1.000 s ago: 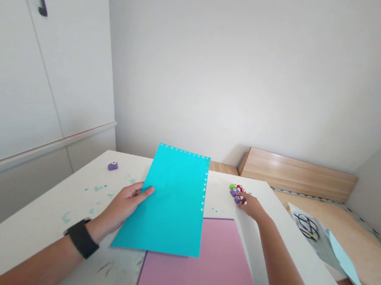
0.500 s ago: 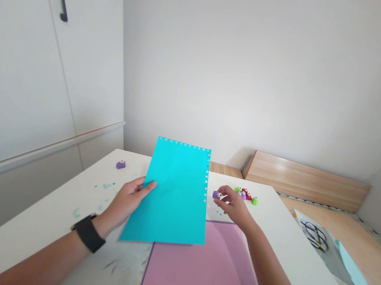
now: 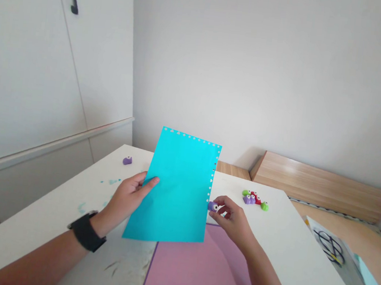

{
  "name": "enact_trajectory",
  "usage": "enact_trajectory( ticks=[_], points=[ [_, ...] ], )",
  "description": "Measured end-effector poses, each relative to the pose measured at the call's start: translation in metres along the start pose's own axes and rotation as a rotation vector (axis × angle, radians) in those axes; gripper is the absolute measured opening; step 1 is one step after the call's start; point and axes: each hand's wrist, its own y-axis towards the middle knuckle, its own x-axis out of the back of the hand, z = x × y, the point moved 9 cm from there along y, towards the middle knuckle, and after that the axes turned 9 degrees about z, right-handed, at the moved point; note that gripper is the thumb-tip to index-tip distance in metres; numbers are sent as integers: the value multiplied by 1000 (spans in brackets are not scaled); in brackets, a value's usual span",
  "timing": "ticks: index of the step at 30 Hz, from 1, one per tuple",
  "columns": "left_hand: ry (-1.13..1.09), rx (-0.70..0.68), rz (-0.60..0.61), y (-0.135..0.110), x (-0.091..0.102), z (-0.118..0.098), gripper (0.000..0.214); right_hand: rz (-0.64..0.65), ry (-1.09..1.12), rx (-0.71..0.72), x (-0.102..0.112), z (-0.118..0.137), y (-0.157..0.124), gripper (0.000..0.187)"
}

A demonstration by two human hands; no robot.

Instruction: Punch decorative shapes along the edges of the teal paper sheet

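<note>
My left hand (image 3: 134,193) grips a bright turquoise sheet of paper (image 3: 178,191) by its left edge, thumb on top. The sheet is held up at a tilt, with small punched holes along its top edge and the upper part of its right edge. A small purple craft punch (image 3: 212,206) is pinched in the fingers of my right hand (image 3: 232,217). It meets the right edge of the paper, just below the lowest hole; whether the edge sits inside its slot I cannot tell.
Several small punches (image 3: 252,198) in green, red and purple lie on the white table (image 3: 289,243) at the right. Another purple punch (image 3: 127,160) lies at the far left. A pink mat (image 3: 190,274) is under the paper. Turquoise paper bits (image 3: 114,181) are scattered at left.
My right hand has brought the purple punch to the paper's right edge; before, a gap lay between them. My left hand still holds the sheet. The view has shifted slightly.
</note>
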Motion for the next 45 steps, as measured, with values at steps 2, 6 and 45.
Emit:
enact_trajectory(
  ticks=[2,6,45],
  points=[
    [6,-2,21,0,-2,-1,36,11,-10,-6,-2,0,0,20],
    [18,8,37,0,-4,-2,35,28,-25,-18,-3,1,-1,19],
    [3,33,25,-2,-3,-9,40,2,-6,-35,3,10,-7,21]
  ],
)
